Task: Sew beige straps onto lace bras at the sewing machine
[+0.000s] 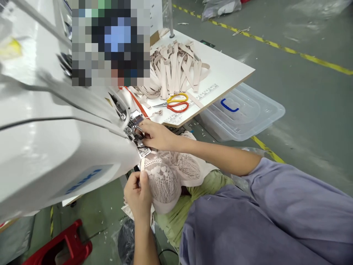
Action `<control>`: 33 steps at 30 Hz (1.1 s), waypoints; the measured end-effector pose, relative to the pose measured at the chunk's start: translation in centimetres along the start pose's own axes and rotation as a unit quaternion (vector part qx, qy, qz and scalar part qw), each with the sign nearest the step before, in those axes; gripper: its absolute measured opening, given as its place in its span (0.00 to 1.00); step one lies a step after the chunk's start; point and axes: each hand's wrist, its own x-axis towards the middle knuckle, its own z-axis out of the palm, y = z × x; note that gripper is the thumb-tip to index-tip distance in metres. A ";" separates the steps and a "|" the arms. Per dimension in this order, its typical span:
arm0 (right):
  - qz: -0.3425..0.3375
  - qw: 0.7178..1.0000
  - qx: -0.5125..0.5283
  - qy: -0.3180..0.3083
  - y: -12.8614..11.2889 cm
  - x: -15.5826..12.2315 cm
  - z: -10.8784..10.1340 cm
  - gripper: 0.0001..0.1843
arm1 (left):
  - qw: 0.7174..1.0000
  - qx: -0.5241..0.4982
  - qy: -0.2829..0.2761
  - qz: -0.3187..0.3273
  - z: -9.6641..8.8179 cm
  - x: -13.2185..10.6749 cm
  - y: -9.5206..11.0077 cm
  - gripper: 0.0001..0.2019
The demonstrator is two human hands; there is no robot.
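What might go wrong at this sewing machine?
The right hand is close to the sewing machine's metal parts, so a finger might get nipped. The left hand pinches a narrow strip alongside the lace garment; uneven pulling could skew it. The scissors near the table's edge might get knocked off.

I sit in a garment sewing workshop, it seems: a bulky white sewing machine [63, 154] in front of me, a lace garment [164, 184] under it, scissors [167, 104] and heaped beige strips [173, 70] on my desk [226, 68], and yellow-and-black tape [309, 58] marking the scrap-littered grey floor [309, 147].
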 end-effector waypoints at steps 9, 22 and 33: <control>0.071 0.988 0.118 -0.065 -4.7 -3.3 -3.0 0.07 | 0.863 -0.329 -0.333 -0.190 5.2 -5.0 -0.1 0.35; 0.324 0.791 0.339 0.393 6.5 -12.3 -10.1 0.15 | 0.943 -0.128 -0.271 -0.148 0.6 -5.0 -10.2 0.19; 0.203 0.811 0.169 0.522 4.3 -12.0 -16.7 0.12 | 0.984 -0.020 0.090 -0.154 5.0 -3.8 -10.9 0.20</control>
